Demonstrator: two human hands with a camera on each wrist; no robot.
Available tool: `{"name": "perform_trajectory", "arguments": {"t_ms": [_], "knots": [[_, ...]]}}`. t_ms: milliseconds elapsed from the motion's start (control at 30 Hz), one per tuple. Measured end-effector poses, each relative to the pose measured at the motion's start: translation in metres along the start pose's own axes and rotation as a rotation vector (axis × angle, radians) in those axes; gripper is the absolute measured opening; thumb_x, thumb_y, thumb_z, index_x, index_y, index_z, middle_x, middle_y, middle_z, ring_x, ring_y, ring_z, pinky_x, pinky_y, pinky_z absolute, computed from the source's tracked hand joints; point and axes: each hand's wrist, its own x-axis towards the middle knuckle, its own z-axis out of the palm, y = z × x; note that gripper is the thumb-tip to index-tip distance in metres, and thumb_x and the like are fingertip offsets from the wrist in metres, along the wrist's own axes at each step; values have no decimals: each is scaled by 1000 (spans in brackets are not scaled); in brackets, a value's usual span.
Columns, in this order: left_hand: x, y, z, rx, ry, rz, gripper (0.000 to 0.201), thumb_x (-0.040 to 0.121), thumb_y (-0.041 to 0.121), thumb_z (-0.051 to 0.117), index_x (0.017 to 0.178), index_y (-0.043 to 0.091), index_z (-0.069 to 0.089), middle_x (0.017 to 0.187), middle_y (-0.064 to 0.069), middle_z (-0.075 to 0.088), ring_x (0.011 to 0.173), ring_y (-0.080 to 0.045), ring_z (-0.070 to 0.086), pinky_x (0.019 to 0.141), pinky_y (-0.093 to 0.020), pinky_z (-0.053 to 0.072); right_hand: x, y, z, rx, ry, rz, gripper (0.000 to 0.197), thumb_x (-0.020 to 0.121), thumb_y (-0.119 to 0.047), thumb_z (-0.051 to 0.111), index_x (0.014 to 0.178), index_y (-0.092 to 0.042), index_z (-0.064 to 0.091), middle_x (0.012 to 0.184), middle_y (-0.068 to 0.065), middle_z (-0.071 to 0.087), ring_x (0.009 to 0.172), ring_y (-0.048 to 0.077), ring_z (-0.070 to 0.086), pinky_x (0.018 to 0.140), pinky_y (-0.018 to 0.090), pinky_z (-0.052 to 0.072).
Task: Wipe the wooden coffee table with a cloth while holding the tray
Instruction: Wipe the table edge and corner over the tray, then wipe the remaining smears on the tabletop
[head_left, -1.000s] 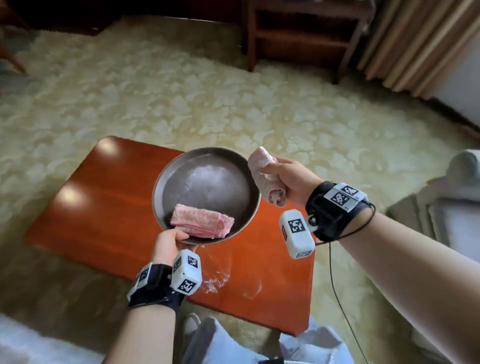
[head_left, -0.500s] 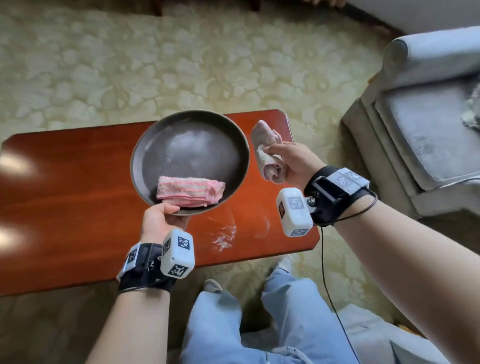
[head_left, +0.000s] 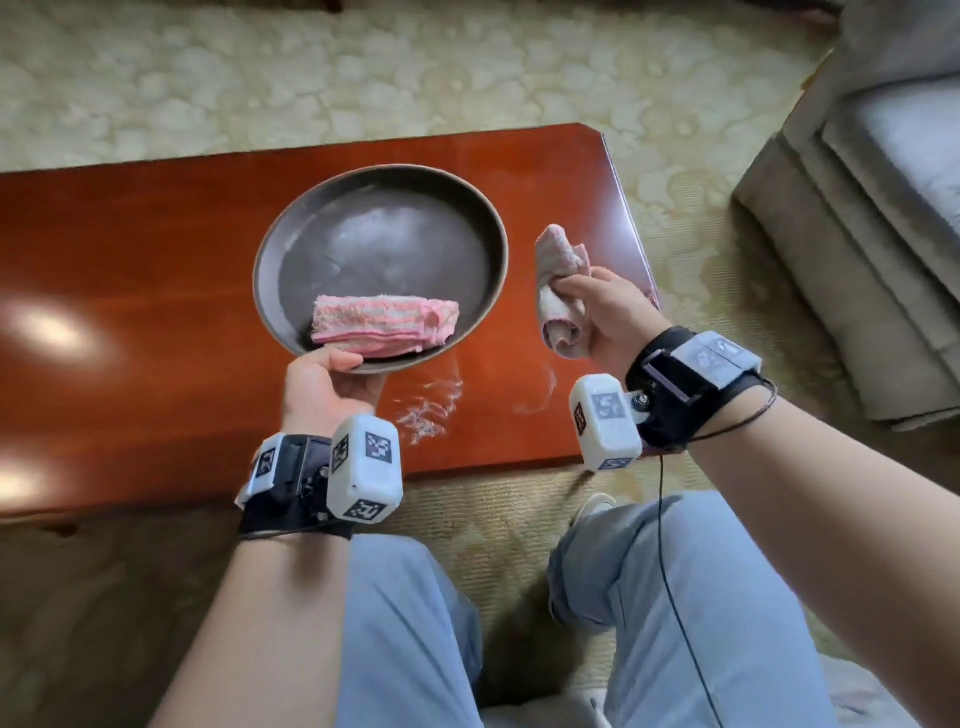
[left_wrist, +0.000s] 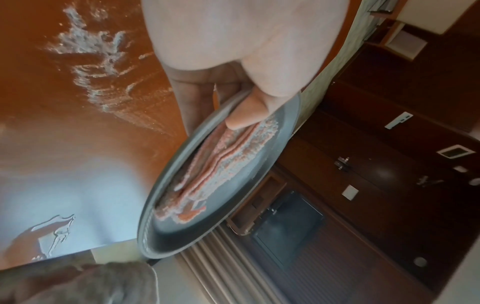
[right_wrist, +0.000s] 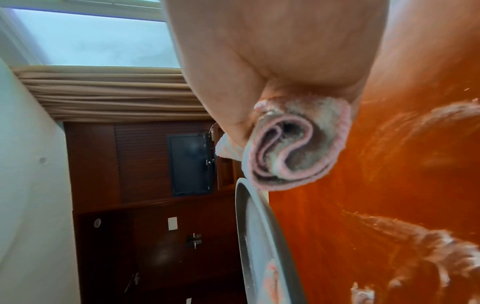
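My left hand (head_left: 332, 376) grips the near rim of a round dark tray (head_left: 382, 208), thumb on top, holding it above the reddish wooden coffee table (head_left: 130, 270). A folded pink cloth (head_left: 384, 325) lies in the tray (left_wrist: 272, 164) by my thumb (left_wrist: 249, 115). My right hand (head_left: 605, 312) holds a rolled pinkish-grey cloth (head_left: 558, 275) in the air just right of the tray, above the table's right end. The roll's end (right_wrist: 293, 148) faces the right wrist camera. White smears (head_left: 428, 410) streak the table (right_wrist: 389, 185) below and between both hands.
A grey sofa (head_left: 883, 234) stands to the right of the table. Patterned cream carpet (head_left: 311, 78) surrounds it. My knees in light blue trousers (head_left: 675, 597) are close to the table's near edge. Dark wooden cabinets (left_wrist: 389, 144) and curtains show in the wrist views.
The head view has swung down and right, so the table now runs across the frame. Both hands keep their holds; the right hand with the cloth sits slightly lower beside the tray.
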Motion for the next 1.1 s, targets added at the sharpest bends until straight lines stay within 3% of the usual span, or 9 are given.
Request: {"name": "perform_trajectory", "arguments": {"t_ms": [167,333,500,567,633,700,800,967,1100], "knots": [[-28,-47,-44,-31,-92,46,49,56,-11,43,100,2,61,101,-15,70,90,-34,71,88,-41,58,-10,70,-37,0,12,-40,6,93,-8,56,98,-9,59,87,15,62,69,23,62,67,35,51],[-77,-64,-64,-26,-140,130,50,57,-13,44,102,1,61,88,-16,73,77,-33,74,86,-48,57,-46,88,-59,30,-30,-107,20,94,-11,55,113,-7,58,90,14,63,67,21,64,52,27,51],[-123,-72,-68,-8,-157,143,32,82,-13,39,104,0,59,79,-15,72,70,-32,74,88,-48,56,-76,89,-73,26,-36,-130,28,93,-19,61,117,-4,59,88,13,69,66,20,67,54,27,52],[-138,-73,-65,-30,-179,154,38,76,-14,40,107,0,58,66,-13,70,59,-29,72,85,-51,57,-85,86,-75,16,-56,-146,27,94,-23,62,115,-7,59,91,13,70,67,20,67,52,26,51],[-146,-73,-63,-47,-213,174,48,65,-13,43,109,0,57,66,-13,70,58,-29,72,79,-53,58,-92,82,-75,12,-79,-163,31,92,-26,64,117,-8,58,95,13,71,71,21,68,55,28,52],[-148,-73,-61,-55,-238,177,47,69,-14,41,111,1,56,65,-13,70,57,-28,71,84,-53,57,-98,80,-75,14,-76,-193,43,88,-30,67,123,-7,57,99,14,71,75,23,69,60,31,52],[-142,-72,-61,-48,-241,166,46,68,-14,41,109,1,57,68,-14,71,64,-30,74,89,-49,56,-100,80,-76,-6,-39,-210,49,83,-34,69,123,-8,56,102,16,70,76,24,69,64,34,52],[-120,-71,-54,-15,-254,118,49,60,-11,45,105,0,60,94,-17,75,88,-35,75,87,-46,58,-86,84,-81,9,5,-208,34,88,-25,66,116,-9,54,98,15,68,70,22,68,64,33,52],[-92,-72,-44,-3,-258,84,50,60,-10,45,106,0,60,97,-17,75,97,-35,72,84,-46,60,-65,87,-84,-63,61,-209,38,76,-29,69,107,-9,58,101,19,68,77,27,68,73,38,53]]}}
